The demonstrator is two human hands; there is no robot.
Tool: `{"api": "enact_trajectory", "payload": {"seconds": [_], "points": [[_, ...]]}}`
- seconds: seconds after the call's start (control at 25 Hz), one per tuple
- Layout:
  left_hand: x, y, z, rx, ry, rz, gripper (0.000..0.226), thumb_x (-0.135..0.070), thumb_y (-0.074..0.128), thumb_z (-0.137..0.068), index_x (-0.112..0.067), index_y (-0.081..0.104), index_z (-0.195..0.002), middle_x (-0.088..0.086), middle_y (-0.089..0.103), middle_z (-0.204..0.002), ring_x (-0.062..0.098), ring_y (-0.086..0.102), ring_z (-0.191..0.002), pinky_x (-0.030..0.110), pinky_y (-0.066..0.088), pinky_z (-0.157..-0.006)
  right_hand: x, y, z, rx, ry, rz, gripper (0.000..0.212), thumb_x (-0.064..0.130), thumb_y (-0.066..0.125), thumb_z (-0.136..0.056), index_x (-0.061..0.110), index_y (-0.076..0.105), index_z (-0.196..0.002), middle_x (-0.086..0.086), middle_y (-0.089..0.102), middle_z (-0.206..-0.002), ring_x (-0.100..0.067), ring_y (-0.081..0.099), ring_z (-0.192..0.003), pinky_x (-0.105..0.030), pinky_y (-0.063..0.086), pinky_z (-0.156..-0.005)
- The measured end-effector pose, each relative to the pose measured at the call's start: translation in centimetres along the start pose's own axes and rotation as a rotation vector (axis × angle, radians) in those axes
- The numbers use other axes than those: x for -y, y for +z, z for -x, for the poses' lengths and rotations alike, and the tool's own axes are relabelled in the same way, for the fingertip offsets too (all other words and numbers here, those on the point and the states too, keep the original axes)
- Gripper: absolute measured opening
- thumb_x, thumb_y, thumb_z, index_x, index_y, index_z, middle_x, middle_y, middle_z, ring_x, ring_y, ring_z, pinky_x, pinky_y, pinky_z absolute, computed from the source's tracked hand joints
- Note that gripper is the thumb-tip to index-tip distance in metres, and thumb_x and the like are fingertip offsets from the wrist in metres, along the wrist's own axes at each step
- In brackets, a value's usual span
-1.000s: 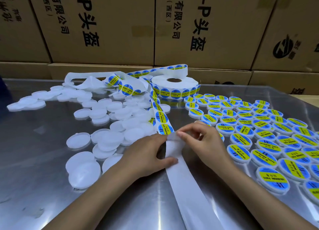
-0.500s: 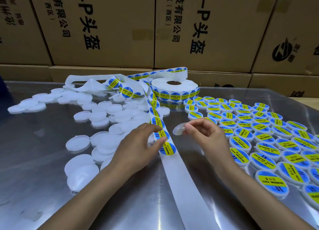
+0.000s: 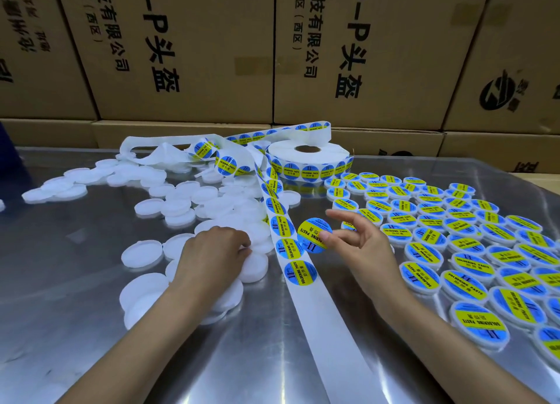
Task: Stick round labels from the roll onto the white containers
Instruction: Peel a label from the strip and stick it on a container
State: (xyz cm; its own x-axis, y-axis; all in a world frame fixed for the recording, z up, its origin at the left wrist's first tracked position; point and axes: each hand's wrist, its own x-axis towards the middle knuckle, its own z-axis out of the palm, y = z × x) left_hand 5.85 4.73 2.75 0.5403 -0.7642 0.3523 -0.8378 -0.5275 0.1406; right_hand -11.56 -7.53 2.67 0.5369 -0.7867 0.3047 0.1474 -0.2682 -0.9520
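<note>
While the right hand [image 3: 360,246] holds a peeled round label [image 3: 313,235] up off the counter [image 3: 75,282], pinched at its edge by the thumb with the forefinger stretched out straight above it, the left hand [image 3: 215,252] lies palm down on the heap of bare white containers [image 3: 212,203], its fingers curled over the rim of one of them [image 3: 254,267] as if to draw it out. The label hangs printed side up, just beside the strip and not yet touching any container.

Between the two hands runs the backing strip [image 3: 315,312]. Below the hands it is stripped bare and trails toward the near edge; above them it carries a line of unpeeled labels [image 3: 283,228] back to the roll [image 3: 309,161], which lies flat at the far side of the counter and looks thick with stock. A tangle of loose strip [image 3: 169,155] sprawls to the roll's left.

To the right, labelled containers [image 3: 454,228] stand in packed rows reaching to the frame's edge (several dozen at a glance). To the left, the unlabelled ones lie scattered and overlapping, a smaller crowd by the look of it but a good many all the same. By my reading the job is past its middle: the present label wants a container under it, and the left-hand heap remains to be worked through. Cardboard boxes [image 3: 194,49] wall the back.
</note>
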Motion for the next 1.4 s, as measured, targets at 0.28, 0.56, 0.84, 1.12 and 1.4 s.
{"api": "enact_trajectory", "payload": {"seconds": [0.28,0.56,0.84,1.12,1.4], "points": [[-2.7,-1.1,-0.6,-0.175,-0.166,1.014,0.013,-0.028,0.053,-0.094,-0.026,0.055,-0.082,-0.013,0.067,-0.079,0.007,0.064,-0.072,0.029,0.048,-0.069,0.1,-0.4,-0.2,-0.045,0.195,-0.137,0.005,0.021,0.069,-0.08,0.021,0.064,-0.081,0.012,0.07,-0.078,0.001,0.063,-0.079,-0.016,0.047,-0.076],[-6.3,0.1,1.9,0.212,-0.383,1.728,0.013,-0.022,0.052,-0.095,-0.011,0.059,-0.097,0.004,0.071,-0.09,0.015,0.071,-0.077,0.024,0.058,-0.063,0.4,-0.6,-0.4,0.198,0.38,-0.442,0.045,0.03,0.065,-0.072,0.004,0.065,-0.109,-0.011,0.068,-0.114,-0.026,0.063,-0.107,-0.038,0.044,-0.101],[-6.5,-0.1,2.1,0.266,-0.368,1.843,0.011,-0.023,0.053,-0.093,-0.014,0.059,-0.095,0.003,0.074,-0.089,0.016,0.072,-0.079,0.02,0.054,-0.059,0.2,-0.7,-0.5,0.124,0.394,-0.447,0.02,0.025,0.067,-0.073,0.014,0.068,-0.09,-0.004,0.074,-0.09,-0.013,0.07,-0.081,-0.021,0.056,-0.069],[-6.5,0.4,2.2,0.267,-0.306,1.773,0.015,-0.027,0.055,-0.09,-0.014,0.058,-0.097,0.004,0.074,-0.091,0.016,0.072,-0.085,0.019,0.054,-0.06,0.0,-0.7,-0.5,0.129,0.364,-0.405,0.02,0.032,0.071,-0.063,0.019,0.073,-0.077,-0.002,0.074,-0.086,-0.01,0.07,-0.075,-0.018,0.055,-0.066],[-6.7,0.4,2.3,0.238,-0.311,1.73,0.014,-0.028,0.057,-0.09,-0.014,0.058,-0.093,0.003,0.075,-0.088,0.015,0.072,-0.082,0.017,0.053,-0.058,-0.1,-0.5,-0.3,0.106,0.339,-0.401,0.02,0.027,0.07,-0.065,0.014,0.069,-0.081,-0.004,0.074,-0.08,-0.01,0.07,-0.069,-0.016,0.054,-0.062]]}}
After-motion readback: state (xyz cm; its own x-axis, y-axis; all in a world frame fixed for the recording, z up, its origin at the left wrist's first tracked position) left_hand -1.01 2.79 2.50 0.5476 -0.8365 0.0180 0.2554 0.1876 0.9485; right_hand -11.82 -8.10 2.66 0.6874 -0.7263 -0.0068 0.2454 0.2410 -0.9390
